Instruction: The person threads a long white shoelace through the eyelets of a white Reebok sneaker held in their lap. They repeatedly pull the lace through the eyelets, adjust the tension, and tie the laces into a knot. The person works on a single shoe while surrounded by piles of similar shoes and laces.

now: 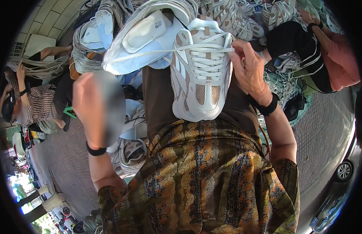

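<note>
A white and beige sneaker (202,70) rests upright on my lap, toe toward me, with white laces threaded through its eyelets. At the top right of the shoe, my right hand (249,66) pinches a flat white shoelace (222,50) between thumb and fingers. One long lace runs left from the shoe, across in front of a white shoe upper (146,33), toward my left hand. My left hand (89,109) is raised left of the sneaker; a grey blur covers its fingers, so what it holds is hidden.
Bundled shoe uppers (97,31) and several laced sneakers (231,17) are piled ahead. More shoe parts (130,150) lie by my left side. One person (34,91) sits at the left, another in a pink top (341,58) at the right. A car (337,195) stands far right.
</note>
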`<state>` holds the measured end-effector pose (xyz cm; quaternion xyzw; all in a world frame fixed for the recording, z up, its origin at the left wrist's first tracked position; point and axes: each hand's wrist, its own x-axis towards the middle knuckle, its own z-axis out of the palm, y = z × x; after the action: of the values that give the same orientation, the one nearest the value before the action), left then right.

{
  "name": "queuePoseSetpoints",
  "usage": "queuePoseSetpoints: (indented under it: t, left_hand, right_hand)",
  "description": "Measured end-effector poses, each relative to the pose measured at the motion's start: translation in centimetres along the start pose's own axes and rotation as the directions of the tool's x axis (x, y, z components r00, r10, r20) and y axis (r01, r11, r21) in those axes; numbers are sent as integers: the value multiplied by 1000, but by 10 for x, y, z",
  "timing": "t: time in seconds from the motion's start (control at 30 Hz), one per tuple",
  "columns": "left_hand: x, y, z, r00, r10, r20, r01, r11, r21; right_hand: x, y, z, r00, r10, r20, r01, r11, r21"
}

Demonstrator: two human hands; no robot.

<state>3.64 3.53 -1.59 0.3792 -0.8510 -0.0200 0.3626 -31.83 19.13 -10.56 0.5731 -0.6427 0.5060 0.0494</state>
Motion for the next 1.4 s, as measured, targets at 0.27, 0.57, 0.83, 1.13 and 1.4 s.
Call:
queuePoseSetpoints:
  t: [0.27,0.57,0.83,1.13,1.4]
  left_hand:
    - [17,78,75,928,335,161,-282,917,-282]
    - [46,82,108,845,497,196,-478,868,-137]
    - [58,74,97,842,386,376,-309,917,-252]
    - [61,52,59,857,447,255,-457,889,-25]
    - [59,46,53,890,349,294,-336,937,-94]
  right_hand:
    - [9,-11,3,947,314,74,-316,858,405]
    - [14,-1,-18,868,251,428,-482,632,606]
    - [14,-8,-10,883,301,361,-465,666,583]
    - [12,-10,1,939,251,234,-335,819,466]
    - [17,-18,-3,878,402,259,-474,665,577]
